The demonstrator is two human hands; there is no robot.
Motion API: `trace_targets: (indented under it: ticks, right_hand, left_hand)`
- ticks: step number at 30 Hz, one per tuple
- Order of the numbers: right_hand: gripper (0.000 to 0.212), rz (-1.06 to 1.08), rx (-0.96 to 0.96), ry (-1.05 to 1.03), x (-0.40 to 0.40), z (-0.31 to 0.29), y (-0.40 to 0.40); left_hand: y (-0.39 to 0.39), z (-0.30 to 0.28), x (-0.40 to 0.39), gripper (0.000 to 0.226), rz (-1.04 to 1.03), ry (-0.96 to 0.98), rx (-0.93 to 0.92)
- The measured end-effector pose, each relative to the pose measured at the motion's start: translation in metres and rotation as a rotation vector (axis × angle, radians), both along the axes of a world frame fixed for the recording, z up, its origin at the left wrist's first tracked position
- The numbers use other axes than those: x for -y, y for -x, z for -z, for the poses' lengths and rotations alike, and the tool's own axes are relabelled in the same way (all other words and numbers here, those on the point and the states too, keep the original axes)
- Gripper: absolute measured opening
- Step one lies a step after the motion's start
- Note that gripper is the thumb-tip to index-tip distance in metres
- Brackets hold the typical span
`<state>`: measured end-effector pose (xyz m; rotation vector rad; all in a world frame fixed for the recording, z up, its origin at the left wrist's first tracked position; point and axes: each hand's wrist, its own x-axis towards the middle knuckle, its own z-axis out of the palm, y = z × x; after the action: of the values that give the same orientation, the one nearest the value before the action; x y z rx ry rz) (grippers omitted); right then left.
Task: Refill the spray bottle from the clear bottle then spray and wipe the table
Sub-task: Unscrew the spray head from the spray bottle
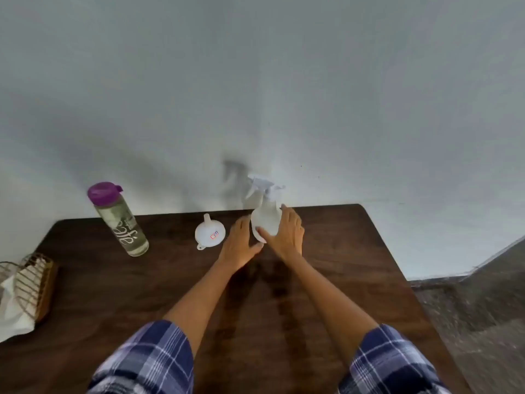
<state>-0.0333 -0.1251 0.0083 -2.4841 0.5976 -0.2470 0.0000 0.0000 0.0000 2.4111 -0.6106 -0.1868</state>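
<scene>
Spray bottle [265,220] upright at far edge of bench [326,274], trigger head on. Right hand [285,236] wraps its body, fingers [292,216] curled round the far side, thumb across the front. Left hand [240,244] beside the spray bottle, fingers [241,224] straight; contact apparently light, blurred. Funnel [209,233] just left of spray bottle; clear bottle [120,220], purple lid on, further left.

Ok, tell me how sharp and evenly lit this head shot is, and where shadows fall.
Head view: soft throughout, the spray bottle head smeared against the wall; the wide lens bends the table edges; the spray bottle casts a grey shadow on the wall to its left; arm shadows darken the wood below both hands; no glare.
</scene>
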Motion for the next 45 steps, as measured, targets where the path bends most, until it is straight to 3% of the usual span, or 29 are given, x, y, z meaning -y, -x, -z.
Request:
trace_targets:
  ticks: [3,9,15,18,23,27,30,36,42,45]
  right_hand:
    - [0.081,-0.007,0.098,-0.093,0.005,0.018,-0.023]
    - [0.075,-0.001,0.341,-0.265,0.007,0.040,-0.026]
    - [0.041,-0.110,0.392,-0.208,0.010,0.033,0.026]
    - [0.038,-0.206,0.423,-0.190,0.003,0.022,0.081]
    - [0.035,-0.282,0.447,-0.139,-0.033,0.024,0.183]
    - [0.034,-0.318,0.446,-0.171,-0.048,0.031,0.240]
    - [0.032,-0.315,0.440,-0.215,-0.053,0.033,0.260]
    - [0.032,-0.267,0.366,-0.200,-0.056,0.027,0.263]
    - [0.027,-0.087,0.704,-0.110,-0.058,0.000,0.253]
    - [0.026,-0.062,0.737,-0.125,-0.054,0.002,0.245]
  left_hand:
    - [-0.027,0.005,0.021,0.090,0.064,0.050,0.029]
    - [-0.039,0.015,0.032,0.075,0.128,0.066,0.121]
    - [0.020,0.019,0.025,0.078,0.109,0.083,0.276]
    - [0.067,0.022,0.010,0.078,0.125,0.141,0.291]
    - [0.169,0.025,-0.023,0.070,0.190,0.306,0.225]
    - [0.234,0.032,-0.045,0.084,0.142,0.301,0.169]
    - [0.264,0.029,-0.052,0.073,0.097,0.317,0.148]
    - [0.277,0.022,-0.051,0.069,0.032,0.285,0.089]
    - [0.261,0.017,-0.041,0.075,0.051,0.208,0.082]
    - [0.254,0.016,-0.031,0.057,0.017,0.268,0.090]
